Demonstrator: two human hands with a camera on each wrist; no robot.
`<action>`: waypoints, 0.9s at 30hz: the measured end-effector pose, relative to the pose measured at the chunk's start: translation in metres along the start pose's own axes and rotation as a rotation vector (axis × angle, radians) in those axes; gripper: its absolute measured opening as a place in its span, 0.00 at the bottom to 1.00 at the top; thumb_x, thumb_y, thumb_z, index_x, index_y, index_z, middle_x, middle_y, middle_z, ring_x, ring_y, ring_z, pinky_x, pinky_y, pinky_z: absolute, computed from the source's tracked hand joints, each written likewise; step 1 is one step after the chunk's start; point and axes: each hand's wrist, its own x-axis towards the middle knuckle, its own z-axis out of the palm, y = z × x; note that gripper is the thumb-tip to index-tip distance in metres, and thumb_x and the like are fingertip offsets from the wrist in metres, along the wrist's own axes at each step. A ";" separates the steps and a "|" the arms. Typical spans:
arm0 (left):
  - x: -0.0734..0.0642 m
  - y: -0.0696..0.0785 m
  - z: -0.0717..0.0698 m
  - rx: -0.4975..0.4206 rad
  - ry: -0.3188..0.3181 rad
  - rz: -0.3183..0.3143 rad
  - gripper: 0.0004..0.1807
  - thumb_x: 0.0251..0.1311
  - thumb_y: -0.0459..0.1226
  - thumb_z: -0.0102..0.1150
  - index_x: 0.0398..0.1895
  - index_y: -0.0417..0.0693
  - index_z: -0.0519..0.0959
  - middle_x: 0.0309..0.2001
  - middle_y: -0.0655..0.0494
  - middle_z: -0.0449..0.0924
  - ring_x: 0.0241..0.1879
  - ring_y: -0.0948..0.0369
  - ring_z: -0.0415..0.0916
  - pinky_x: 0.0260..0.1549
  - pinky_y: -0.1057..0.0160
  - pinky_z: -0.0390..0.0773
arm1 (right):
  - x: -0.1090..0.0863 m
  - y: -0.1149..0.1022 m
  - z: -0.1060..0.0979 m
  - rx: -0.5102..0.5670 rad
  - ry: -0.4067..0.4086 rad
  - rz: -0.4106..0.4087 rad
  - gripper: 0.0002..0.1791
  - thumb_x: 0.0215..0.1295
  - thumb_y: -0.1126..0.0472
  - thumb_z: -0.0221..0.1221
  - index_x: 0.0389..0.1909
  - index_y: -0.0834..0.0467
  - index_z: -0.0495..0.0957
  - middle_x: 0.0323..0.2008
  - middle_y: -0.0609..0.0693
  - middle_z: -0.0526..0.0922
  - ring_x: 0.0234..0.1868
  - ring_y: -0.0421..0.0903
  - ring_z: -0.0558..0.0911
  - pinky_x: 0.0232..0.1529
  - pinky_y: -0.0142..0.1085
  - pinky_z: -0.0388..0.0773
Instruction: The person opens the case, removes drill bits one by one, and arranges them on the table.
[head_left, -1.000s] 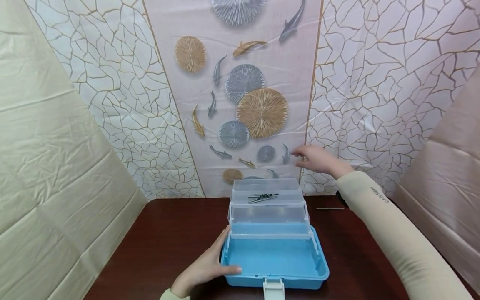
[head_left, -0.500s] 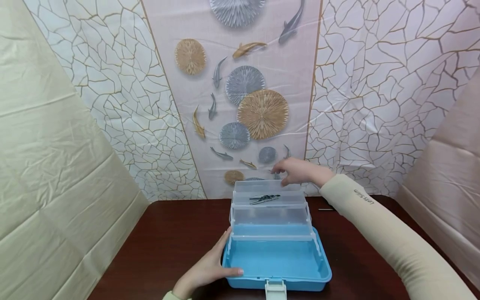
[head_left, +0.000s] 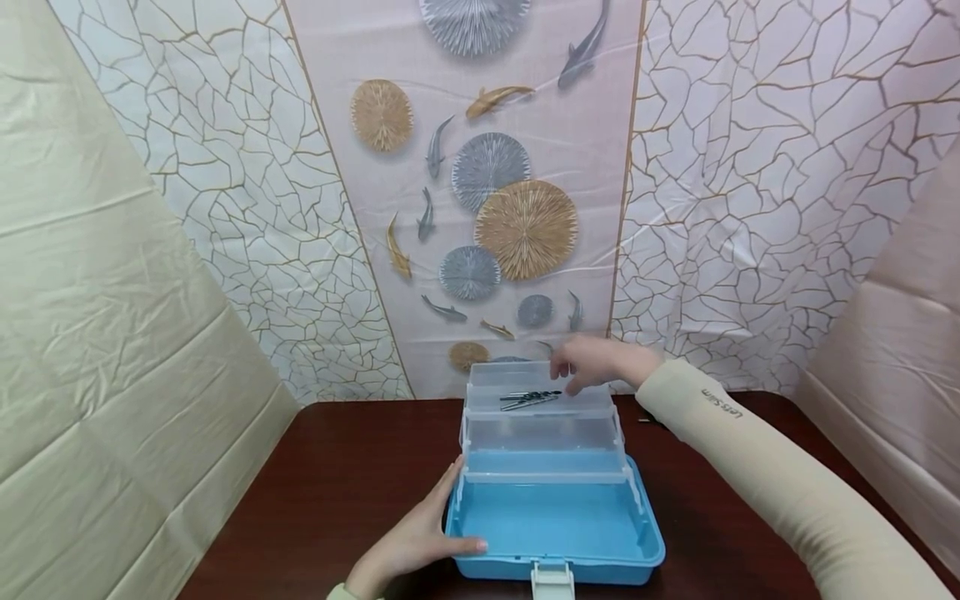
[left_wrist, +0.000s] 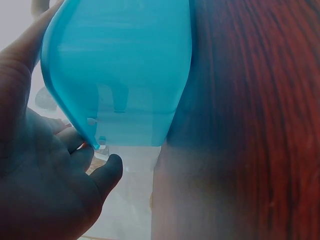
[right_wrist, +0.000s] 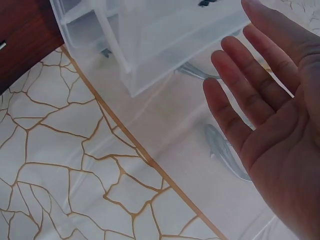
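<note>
A blue toolbox stands open on the table, its clear stepped trays raised at the back. Several dark and silver drill bits lie in the uppermost tray. My left hand holds the box's left side, thumb over the front rim and fingers along the side wall; the left wrist view shows the blue wall close beside that palm. Over the right end of the top tray hovers my right hand, near the bits. Its fingers are extended beside the clear tray, with nothing in them.
On the dark red table, a thin rod lies right of the trays, partly hidden by the right sleeve. A white latch hangs at the box's front. Patterned cloth rises right behind the table.
My right hand has moved left and down, from beside the backdrop to over the top tray. The left hand keeps its hold on the toolbox.
</note>
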 end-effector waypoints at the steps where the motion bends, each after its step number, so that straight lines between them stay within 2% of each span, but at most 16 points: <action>1: 0.000 0.000 0.000 0.003 0.003 0.003 0.62 0.56 0.53 0.74 0.83 0.67 0.37 0.81 0.48 0.37 0.77 0.44 0.44 0.65 0.32 0.57 | 0.000 0.001 0.001 -0.001 -0.006 0.003 0.17 0.59 0.63 0.71 0.49 0.60 0.84 0.42 0.52 0.84 0.44 0.47 0.81 0.47 0.42 0.79; 8: -0.001 0.002 0.000 0.010 0.009 0.006 0.63 0.55 0.53 0.74 0.83 0.67 0.37 0.81 0.48 0.38 0.76 0.43 0.47 0.64 0.32 0.58 | -0.001 0.003 0.011 -0.010 -0.045 0.010 0.16 0.58 0.62 0.72 0.47 0.58 0.85 0.40 0.50 0.84 0.40 0.43 0.80 0.43 0.38 0.79; 16: -0.001 0.002 0.000 0.014 0.008 0.002 0.63 0.54 0.54 0.74 0.83 0.66 0.37 0.81 0.48 0.39 0.76 0.43 0.48 0.64 0.32 0.59 | -0.003 0.004 0.020 0.025 -0.043 0.007 0.09 0.59 0.66 0.69 0.41 0.57 0.87 0.33 0.44 0.81 0.35 0.41 0.78 0.39 0.37 0.78; 27: -0.002 0.003 0.000 -0.006 0.018 0.002 0.63 0.54 0.53 0.75 0.82 0.68 0.38 0.81 0.47 0.38 0.76 0.43 0.47 0.64 0.31 0.58 | -0.004 0.007 0.028 0.076 -0.025 0.039 0.05 0.62 0.65 0.67 0.36 0.53 0.87 0.33 0.41 0.83 0.34 0.38 0.79 0.38 0.36 0.79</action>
